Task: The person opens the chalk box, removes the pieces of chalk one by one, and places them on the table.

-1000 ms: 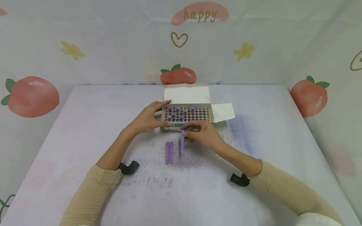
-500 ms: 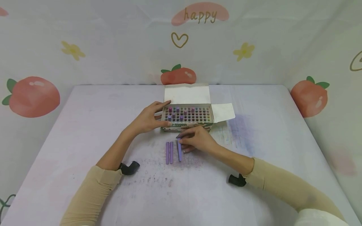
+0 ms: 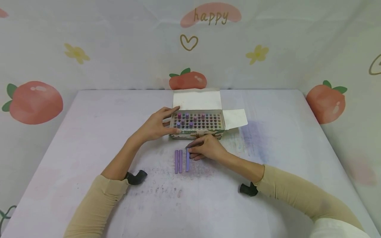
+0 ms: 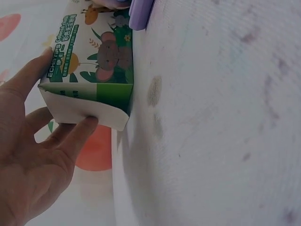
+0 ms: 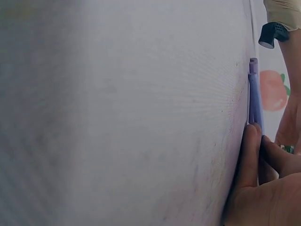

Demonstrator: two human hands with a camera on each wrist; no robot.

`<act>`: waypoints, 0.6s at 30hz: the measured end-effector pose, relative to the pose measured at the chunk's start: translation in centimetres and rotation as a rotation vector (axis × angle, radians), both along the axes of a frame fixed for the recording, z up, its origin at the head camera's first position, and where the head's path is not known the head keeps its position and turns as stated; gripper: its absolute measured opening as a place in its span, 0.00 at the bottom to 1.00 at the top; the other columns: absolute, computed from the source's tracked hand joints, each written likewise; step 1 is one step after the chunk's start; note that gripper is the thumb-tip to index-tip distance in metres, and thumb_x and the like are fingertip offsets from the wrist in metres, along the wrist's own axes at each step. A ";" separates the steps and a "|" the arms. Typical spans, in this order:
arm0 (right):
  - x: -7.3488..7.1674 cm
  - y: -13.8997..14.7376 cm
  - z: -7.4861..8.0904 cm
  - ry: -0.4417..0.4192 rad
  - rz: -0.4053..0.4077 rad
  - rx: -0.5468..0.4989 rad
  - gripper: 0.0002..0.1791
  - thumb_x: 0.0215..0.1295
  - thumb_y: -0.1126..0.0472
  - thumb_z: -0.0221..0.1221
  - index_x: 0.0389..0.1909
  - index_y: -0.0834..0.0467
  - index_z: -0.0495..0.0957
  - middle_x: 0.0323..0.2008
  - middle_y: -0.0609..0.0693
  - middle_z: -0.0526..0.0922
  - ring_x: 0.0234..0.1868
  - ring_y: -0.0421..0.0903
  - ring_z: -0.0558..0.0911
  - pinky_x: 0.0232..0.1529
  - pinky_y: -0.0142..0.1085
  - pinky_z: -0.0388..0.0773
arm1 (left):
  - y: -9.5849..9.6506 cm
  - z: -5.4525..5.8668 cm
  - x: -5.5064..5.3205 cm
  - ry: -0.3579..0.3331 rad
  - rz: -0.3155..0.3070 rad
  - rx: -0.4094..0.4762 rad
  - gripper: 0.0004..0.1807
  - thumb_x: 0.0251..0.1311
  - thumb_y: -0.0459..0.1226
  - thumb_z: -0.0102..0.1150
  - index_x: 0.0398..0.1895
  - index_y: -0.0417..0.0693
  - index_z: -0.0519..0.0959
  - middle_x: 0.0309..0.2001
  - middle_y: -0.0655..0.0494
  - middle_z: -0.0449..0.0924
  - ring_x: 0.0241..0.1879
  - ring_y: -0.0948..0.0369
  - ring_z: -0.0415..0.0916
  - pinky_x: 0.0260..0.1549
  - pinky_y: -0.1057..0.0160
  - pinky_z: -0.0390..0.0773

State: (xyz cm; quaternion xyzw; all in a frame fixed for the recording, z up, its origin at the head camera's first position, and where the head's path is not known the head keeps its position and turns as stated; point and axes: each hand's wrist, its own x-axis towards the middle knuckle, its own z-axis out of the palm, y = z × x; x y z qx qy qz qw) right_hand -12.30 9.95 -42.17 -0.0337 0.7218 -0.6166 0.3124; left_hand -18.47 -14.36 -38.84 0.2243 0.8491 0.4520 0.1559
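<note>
In the head view a cardboard box of coloured chalk (image 3: pixel 190 132) stands at the table's far middle, its holes partly filled and several chalks sticking up. My left hand (image 3: pixel 154 125) holds the box's left end, thumb at the front edge and fingers around the side; the left wrist view shows fingertips on its white end flap (image 4: pixel 84 110). In front of the box, my right hand (image 3: pixel 209 147) pinches the upper end of a purple chalk stick (image 3: pixel 188 162) between thumb and fingers, low over the table. Two more purple chalk sticks (image 3: pixel 180 162) lie side by side just left of it.
The box's white lid (image 3: pixel 197 100) stands raised at the back, and a side flap (image 3: pixel 235 119) sticks out to the right. Purple smudges and chalk crumbs mark the tablecloth (image 3: pixel 162 188). A printed curtain (image 3: pixel 134 43) encloses the back and sides.
My right hand has brought the chalk stick down from the box's front, toward me and slightly left, beside the two lying sticks. The left hand stays on the box.
</note>
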 end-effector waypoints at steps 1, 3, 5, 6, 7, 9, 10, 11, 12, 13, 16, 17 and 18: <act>0.0 0.0 0.0 -0.001 0.004 -0.001 0.13 0.64 0.67 0.65 0.47 0.68 0.84 0.34 0.60 0.87 0.33 0.51 0.89 0.39 0.41 0.89 | 0.0 0.0 0.0 -0.001 0.000 -0.002 0.49 0.56 0.40 0.73 0.78 0.53 0.57 0.64 0.44 0.63 0.70 0.44 0.59 0.64 0.54 0.74; 0.0 0.0 -0.1 0.004 0.012 -0.003 0.13 0.64 0.66 0.65 0.48 0.67 0.84 0.34 0.60 0.88 0.34 0.51 0.89 0.39 0.41 0.88 | -0.1 0.0 0.1 -0.005 -0.001 -0.003 0.49 0.56 0.40 0.73 0.78 0.53 0.56 0.64 0.44 0.62 0.70 0.45 0.59 0.64 0.53 0.74; 0.0 0.1 -0.2 0.009 0.017 -0.005 0.13 0.64 0.66 0.65 0.48 0.67 0.84 0.34 0.60 0.88 0.34 0.51 0.88 0.39 0.41 0.88 | -0.1 -0.1 0.1 -0.004 -0.001 -0.002 0.49 0.57 0.40 0.73 0.78 0.52 0.56 0.64 0.43 0.62 0.70 0.45 0.60 0.65 0.53 0.73; 0.0 0.1 -0.2 0.012 0.021 -0.006 0.13 0.65 0.65 0.65 0.48 0.67 0.84 0.34 0.60 0.88 0.34 0.51 0.88 0.39 0.41 0.88 | -0.1 -0.1 0.1 -0.004 -0.001 0.000 0.49 0.57 0.40 0.73 0.78 0.51 0.56 0.64 0.43 0.62 0.70 0.45 0.60 0.65 0.53 0.73; 0.1 0.1 -0.2 0.013 0.023 -0.007 0.13 0.65 0.65 0.65 0.48 0.67 0.84 0.34 0.60 0.88 0.34 0.51 0.88 0.39 0.41 0.88 | -0.1 -0.1 0.1 -0.004 -0.001 0.002 0.49 0.57 0.40 0.73 0.78 0.51 0.56 0.64 0.43 0.62 0.70 0.45 0.60 0.65 0.53 0.73; 0.1 0.0 -0.1 0.014 0.026 -0.009 0.13 0.65 0.66 0.65 0.48 0.67 0.85 0.34 0.60 0.88 0.34 0.51 0.88 0.39 0.41 0.88 | -0.1 -0.1 0.1 -0.005 -0.002 0.005 0.49 0.57 0.40 0.73 0.78 0.51 0.56 0.64 0.43 0.62 0.70 0.45 0.60 0.65 0.53 0.73; 0.1 0.0 -0.1 0.016 0.029 -0.008 0.13 0.65 0.66 0.65 0.48 0.67 0.85 0.34 0.60 0.88 0.34 0.50 0.88 0.39 0.41 0.88 | -0.1 -0.1 0.1 -0.005 -0.002 0.007 0.49 0.56 0.40 0.73 0.78 0.51 0.56 0.64 0.43 0.62 0.70 0.45 0.60 0.65 0.53 0.73; 0.1 0.0 0.0 0.018 0.032 -0.008 0.13 0.65 0.67 0.64 0.48 0.67 0.85 0.34 0.60 0.88 0.34 0.50 0.88 0.40 0.41 0.88 | -0.1 -0.1 0.2 -0.006 -0.003 0.008 0.49 0.56 0.40 0.73 0.78 0.51 0.56 0.64 0.43 0.62 0.69 0.45 0.60 0.65 0.52 0.73; 0.1 0.1 0.0 0.018 0.036 -0.007 0.12 0.66 0.67 0.64 0.48 0.67 0.85 0.35 0.60 0.88 0.34 0.50 0.88 0.40 0.41 0.88 | -0.1 0.0 0.2 -0.007 -0.003 0.011 0.49 0.56 0.40 0.73 0.78 0.51 0.56 0.64 0.43 0.62 0.70 0.46 0.60 0.65 0.53 0.73; 0.1 0.1 0.0 0.018 0.039 -0.005 0.12 0.66 0.68 0.63 0.48 0.67 0.85 0.35 0.60 0.88 0.34 0.50 0.88 0.40 0.41 0.88 | 0.0 0.0 0.3 -0.008 -0.004 0.012 0.49 0.56 0.40 0.73 0.78 0.51 0.56 0.64 0.43 0.62 0.70 0.46 0.60 0.65 0.52 0.73; 0.1 0.1 0.1 0.026 0.049 0.001 0.12 0.66 0.69 0.62 0.48 0.67 0.85 0.35 0.60 0.88 0.34 0.49 0.88 0.39 0.40 0.88 | 0.0 0.1 0.3 -0.005 -0.006 0.010 0.49 0.57 0.40 0.73 0.79 0.52 0.56 0.64 0.43 0.62 0.70 0.46 0.60 0.65 0.52 0.73; 0.1 0.1 0.1 0.026 0.050 0.002 0.12 0.66 0.70 0.62 0.48 0.67 0.85 0.35 0.59 0.88 0.34 0.49 0.88 0.39 0.40 0.88 | 0.0 0.1 0.3 -0.004 -0.006 0.008 0.49 0.57 0.40 0.73 0.79 0.52 0.56 0.64 0.43 0.62 0.70 0.46 0.60 0.65 0.52 0.73; 0.1 0.2 0.2 0.027 0.052 0.002 0.12 0.66 0.70 0.62 0.49 0.67 0.85 0.35 0.59 0.88 0.34 0.49 0.88 0.39 0.40 0.88 | 0.0 0.1 0.3 -0.003 -0.006 0.008 0.49 0.57 0.40 0.73 0.79 0.52 0.56 0.64 0.43 0.62 0.70 0.46 0.60 0.65 0.52 0.73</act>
